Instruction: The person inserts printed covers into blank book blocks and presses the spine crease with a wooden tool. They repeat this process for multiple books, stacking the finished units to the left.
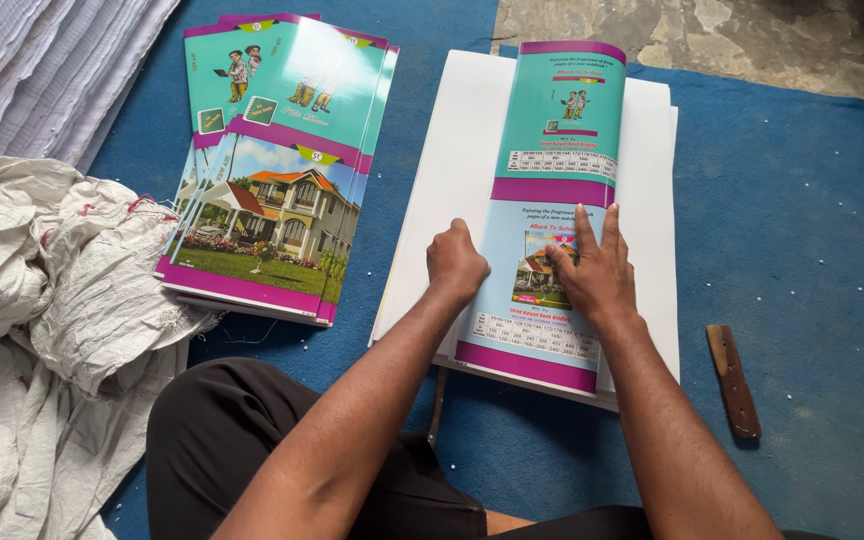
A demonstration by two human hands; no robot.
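Your knee in black trousers (252, 430) fills the bottom of the frame as you sit on a blue mat (802, 250), both forearms reaching forward over a stack of white sheets (652, 200). On that stack lies a printed cover sheet (557, 150), teal and purple, with a house picture on its near half and small cartoon figures on its far half; it sits toward the right of the white stack, its long side running away from you.

Your left hand (455, 265) is curled into a loose fist, knuckles pressed down at the cover's left edge where it meets the white paper; it grips nothing. Your right hand (592, 275) lies flat on the near half of the cover, fingers (584, 225) extended and close together, pressing the sheet down rather than clasping it.

To your left, well apart from the white stack, a fanned pile of finished covers (272, 200) rests on the mat, showing the same house picture and purple bands. Beside it, at the left edge, crumpled white woven sacking (52, 290) is heaped up, with pale striped cloth (42, 70) behind it. To your right, a narrow brown wooden tool (734, 380) lies on the mat near your right forearm, not touching it. Bare rough concrete floor (752, 35) shows beyond the mat's far edge.
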